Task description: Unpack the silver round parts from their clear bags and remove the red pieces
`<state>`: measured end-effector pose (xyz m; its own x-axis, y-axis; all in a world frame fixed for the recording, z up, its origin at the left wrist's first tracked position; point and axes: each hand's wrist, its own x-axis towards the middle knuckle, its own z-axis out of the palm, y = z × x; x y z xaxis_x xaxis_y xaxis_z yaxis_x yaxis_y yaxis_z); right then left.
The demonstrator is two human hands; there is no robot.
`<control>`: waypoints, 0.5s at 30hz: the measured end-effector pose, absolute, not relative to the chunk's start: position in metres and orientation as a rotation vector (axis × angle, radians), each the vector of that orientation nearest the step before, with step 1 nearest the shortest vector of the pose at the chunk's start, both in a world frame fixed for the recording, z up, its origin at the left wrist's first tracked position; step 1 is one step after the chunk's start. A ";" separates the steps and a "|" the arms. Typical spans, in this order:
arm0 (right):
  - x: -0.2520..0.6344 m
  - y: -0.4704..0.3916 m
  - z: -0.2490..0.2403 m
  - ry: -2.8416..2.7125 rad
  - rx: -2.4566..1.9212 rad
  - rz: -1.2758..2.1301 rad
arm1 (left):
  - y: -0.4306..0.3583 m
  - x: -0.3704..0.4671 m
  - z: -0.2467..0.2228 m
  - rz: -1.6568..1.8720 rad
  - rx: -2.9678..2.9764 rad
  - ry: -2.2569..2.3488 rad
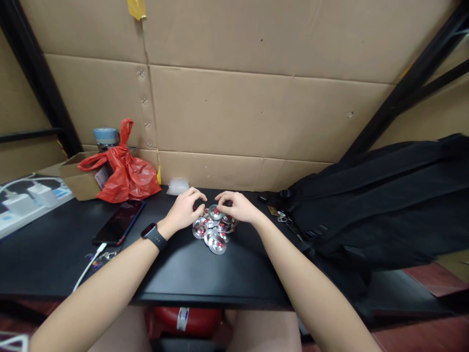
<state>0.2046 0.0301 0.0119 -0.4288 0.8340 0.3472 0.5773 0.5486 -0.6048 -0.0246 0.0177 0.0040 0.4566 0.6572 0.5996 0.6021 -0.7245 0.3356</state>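
Note:
A heap of shiny round metal discs [218, 244] with red bits at their centres lies on the black table. Curved over the left edge of the heap is my left hand [186, 209], its thumb and fingers apart with nothing visible between them. My right hand [237, 206] is at the back right of the heap. Its thumb and fingertips meet the edge of one silver disc [214, 212], which sits at the top of the pile. My right palm and fingers hide part of the discs behind.
A phone [120, 222] on a white cable, a red plastic bag [128, 176], a cardboard box [78, 178] and a power strip [36, 210] are left. A clear plastic packet [178, 186] lies behind my left hand. A black backpack [384, 210] fills the right. Cardboard [238, 117] walls the back.

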 end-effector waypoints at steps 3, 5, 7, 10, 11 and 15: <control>0.198 0.028 0.015 -1.986 -1.154 0.548 | 0.008 -0.017 0.010 1.207 2.643 1.028; 0.193 0.026 0.016 -1.935 -1.119 0.565 | 0.006 -0.014 0.010 1.221 2.676 1.050; 0.188 0.025 0.014 -1.920 -1.087 0.580 | 0.005 -0.011 0.008 1.229 2.687 1.116; 0.182 0.023 0.009 -1.902 -1.046 0.676 | 0.008 -0.009 0.002 1.258 2.656 1.215; 0.180 0.023 0.008 -1.889 -1.026 0.733 | 0.008 -0.008 0.000 1.270 2.644 1.234; 0.174 0.017 0.007 -1.816 -0.873 1.014 | 0.010 -0.008 -0.001 1.297 2.605 1.208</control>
<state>0.1740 0.0166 0.0066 -0.3880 0.8568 0.3396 0.1605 0.4256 -0.8906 -0.0081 0.0097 -0.0012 0.3670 0.6303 0.6841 0.6376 -0.7059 0.3083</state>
